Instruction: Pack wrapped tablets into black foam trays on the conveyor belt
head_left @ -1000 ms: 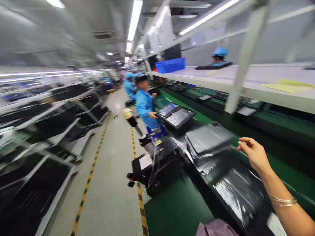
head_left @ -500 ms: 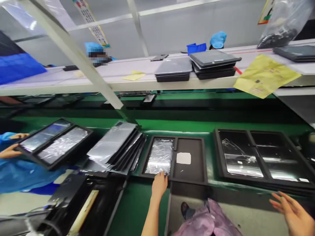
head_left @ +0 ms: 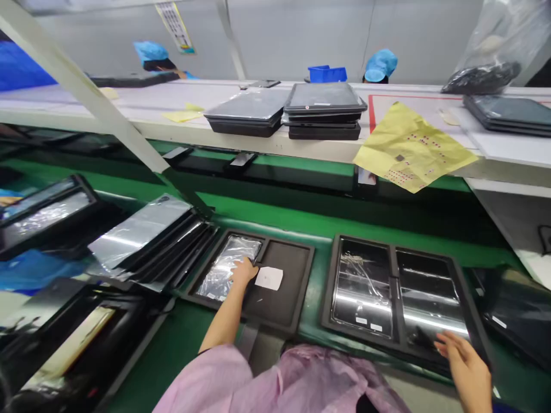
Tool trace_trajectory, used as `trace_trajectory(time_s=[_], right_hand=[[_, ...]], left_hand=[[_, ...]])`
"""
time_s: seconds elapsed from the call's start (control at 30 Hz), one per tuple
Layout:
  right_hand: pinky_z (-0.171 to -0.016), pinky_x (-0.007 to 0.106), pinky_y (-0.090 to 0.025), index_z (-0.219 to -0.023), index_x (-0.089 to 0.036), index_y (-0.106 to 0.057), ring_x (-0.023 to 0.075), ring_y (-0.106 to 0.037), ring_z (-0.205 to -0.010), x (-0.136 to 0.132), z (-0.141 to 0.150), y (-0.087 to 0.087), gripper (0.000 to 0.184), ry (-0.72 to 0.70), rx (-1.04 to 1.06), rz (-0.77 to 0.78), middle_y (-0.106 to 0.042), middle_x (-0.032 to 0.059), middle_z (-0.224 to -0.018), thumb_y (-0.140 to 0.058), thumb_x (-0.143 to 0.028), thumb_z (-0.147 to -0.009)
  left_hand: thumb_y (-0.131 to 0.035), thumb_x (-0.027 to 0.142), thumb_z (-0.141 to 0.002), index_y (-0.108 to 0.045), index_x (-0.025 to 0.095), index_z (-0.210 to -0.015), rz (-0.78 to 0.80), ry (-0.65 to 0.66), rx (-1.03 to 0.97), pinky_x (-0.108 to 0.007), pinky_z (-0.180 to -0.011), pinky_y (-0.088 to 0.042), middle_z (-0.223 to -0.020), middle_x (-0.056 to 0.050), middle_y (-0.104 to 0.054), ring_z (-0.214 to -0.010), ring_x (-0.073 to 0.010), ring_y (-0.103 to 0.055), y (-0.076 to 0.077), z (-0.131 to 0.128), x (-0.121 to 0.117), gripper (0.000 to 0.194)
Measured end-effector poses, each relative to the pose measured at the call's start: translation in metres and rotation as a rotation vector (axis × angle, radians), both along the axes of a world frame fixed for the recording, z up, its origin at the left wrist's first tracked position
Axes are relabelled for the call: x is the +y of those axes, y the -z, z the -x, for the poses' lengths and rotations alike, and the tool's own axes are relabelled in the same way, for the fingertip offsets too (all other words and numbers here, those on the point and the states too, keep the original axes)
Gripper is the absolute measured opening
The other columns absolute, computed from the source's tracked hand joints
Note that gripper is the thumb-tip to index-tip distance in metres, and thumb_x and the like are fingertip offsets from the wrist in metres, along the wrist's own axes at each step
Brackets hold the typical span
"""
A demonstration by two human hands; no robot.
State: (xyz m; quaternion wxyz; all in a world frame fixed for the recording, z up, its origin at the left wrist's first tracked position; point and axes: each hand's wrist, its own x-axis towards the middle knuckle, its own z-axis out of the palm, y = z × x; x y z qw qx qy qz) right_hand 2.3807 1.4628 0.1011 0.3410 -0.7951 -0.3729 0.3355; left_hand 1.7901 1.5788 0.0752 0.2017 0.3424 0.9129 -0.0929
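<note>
My left hand point(head_left: 243, 271) lies on a plastic-wrapped tablet point(head_left: 226, 267) in the left pocket of a black two-pocket tray point(head_left: 297, 287), fingers curled at the tablet's right edge. A white slip point(head_left: 269, 278) lies in the tray's right pocket. My right hand point(head_left: 462, 360) rests with spread fingers on the near right corner of a second black tray point(head_left: 398, 261) that holds two wrapped tablets. Both trays sit on the green conveyor belt point(head_left: 275, 221).
A fanned stack of wrapped tablets point(head_left: 146, 241) lies left of the trays. A further tray point(head_left: 41, 209) is at far left. The white shelf point(head_left: 129, 112) above carries stacked tablets point(head_left: 322, 109), a yellow sheet point(head_left: 411, 149) and a blue bin point(head_left: 327, 73). Two people in blue caps work beyond it.
The view swung from the aisle to the belt. My left hand moved up onto the wrapped tablet in the tray. My right hand came down onto the right tray's corner.
</note>
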Motion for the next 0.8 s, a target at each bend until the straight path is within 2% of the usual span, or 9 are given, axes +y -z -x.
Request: trace_trajectory(time_s=[0.1, 0.2, 0.37, 0.47, 0.57, 0.63, 0.7, 0.8], right_hand=[[-0.083, 0.042, -0.054, -0.105, -0.014, -0.060, 0.0289, -0.070, -0.084, 0.023, 0.005, 0.017, 0.061, -0.134, 0.016, -0.005, -0.071, 0.0153, -0.104, -0.050, -0.061, -0.068], [-0.080, 0.039, -0.053, -0.102, -0.017, -0.061, 0.0285, -0.070, -0.084, 0.032, 0.019, 0.032, 0.058, -0.260, -0.045, 0.039, -0.071, 0.0127, -0.103, -0.046, -0.060, -0.067], [-0.080, 0.041, -0.051, -0.103, -0.018, -0.062, 0.0308, -0.069, -0.089, 0.031, 0.031, 0.044, 0.059, -0.192, -0.144, 0.066, -0.071, 0.0133, -0.103, -0.037, -0.058, -0.068], [-0.082, 0.042, -0.050, -0.105, -0.018, -0.062, 0.0309, -0.069, -0.088, 0.030, 0.028, 0.046, 0.058, -0.179, -0.143, 0.088, -0.071, 0.0129, -0.103, -0.038, -0.056, -0.069], [-0.082, 0.043, -0.049, -0.106, -0.020, -0.061, 0.0308, -0.069, -0.086, 0.032, 0.024, 0.043, 0.054, -0.187, -0.151, 0.142, -0.071, 0.0109, -0.102, -0.040, -0.053, -0.069], [-0.079, 0.044, -0.049, -0.105, -0.021, -0.062, 0.0318, -0.069, -0.084, 0.034, 0.024, 0.039, 0.049, -0.206, -0.223, 0.170, -0.072, 0.0091, -0.097, -0.041, -0.050, -0.071], [-0.074, 0.046, -0.049, -0.101, -0.023, -0.064, 0.0341, -0.068, -0.081, 0.036, 0.024, 0.037, 0.044, -0.220, -0.335, 0.174, -0.072, 0.0094, -0.096, -0.041, -0.047, -0.072], [-0.067, 0.049, -0.049, -0.094, -0.023, -0.065, 0.0375, -0.067, -0.076, 0.038, 0.020, 0.037, 0.039, -0.239, -0.435, 0.159, -0.072, 0.0112, -0.096, -0.042, -0.045, -0.072]], left_hand=[[-0.050, 0.029, -0.083, -0.039, 0.014, -0.139, 0.045, -0.011, 0.051, -0.056, -0.093, -0.045, -0.146, -0.029, -0.034, -0.126, -0.0451, -0.046, -0.001, -0.005, 0.007, 0.059], [-0.051, 0.021, -0.082, -0.029, 0.013, -0.147, 0.081, 0.018, 0.110, -0.058, -0.093, -0.044, -0.148, -0.032, -0.029, -0.129, -0.0482, -0.043, 0.002, -0.012, 0.011, 0.069], [-0.044, 0.015, -0.084, -0.030, 0.008, -0.146, 0.072, 0.068, 0.205, -0.061, -0.091, -0.040, -0.142, -0.037, -0.035, -0.126, -0.0504, -0.044, 0.004, -0.021, 0.012, 0.064], [-0.038, 0.013, -0.085, -0.031, 0.003, -0.142, -0.003, 0.094, 0.274, -0.059, -0.092, -0.038, -0.136, -0.038, -0.041, -0.122, -0.0469, -0.049, -0.009, -0.011, 0.009, 0.058], [-0.034, 0.014, -0.087, -0.043, 0.005, -0.129, -0.088, 0.110, 0.282, -0.055, -0.091, -0.041, -0.117, -0.029, -0.059, -0.111, -0.0374, -0.058, -0.030, 0.015, 0.004, 0.045], [-0.031, 0.015, -0.088, -0.049, 0.008, -0.123, -0.122, 0.109, 0.264, -0.054, -0.091, -0.043, -0.107, -0.022, -0.064, -0.102, -0.0328, -0.062, -0.039, 0.029, -0.002, 0.040], [-0.028, 0.015, -0.090, -0.048, 0.008, -0.126, -0.137, 0.112, 0.244, -0.053, -0.091, -0.045, -0.109, -0.022, -0.063, -0.100, -0.0317, -0.063, -0.037, 0.033, -0.011, 0.042], [-0.028, 0.022, -0.094, -0.040, 0.013, -0.140, -0.150, 0.145, 0.212, -0.055, -0.090, -0.047, -0.133, -0.027, -0.051, -0.116, -0.0379, -0.055, -0.018, 0.017, -0.022, 0.048]])
